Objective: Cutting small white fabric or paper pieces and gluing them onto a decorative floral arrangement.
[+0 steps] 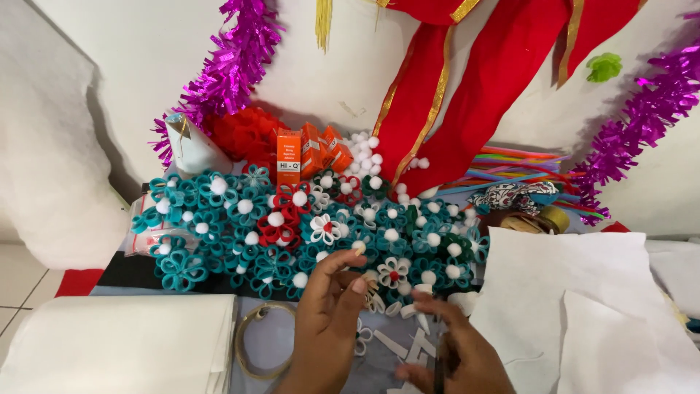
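Two hands are seen low over a bench (124,271) crowded with handmade paper flowers (292,226). The left hand (332,314) is raised with thumb and forefinger pinched on a small white pompom (359,246), held just at the near edge of the flower pile. The right hand (456,350), beside it and blurred, is closed around a thin dark tool (440,368); white paper loops (397,339) lie between and under both hands. Beyond the left hand, orange glue boxes (310,155) stand behind the flowers. White felt sheets (583,314) are stacked right of the right hand.
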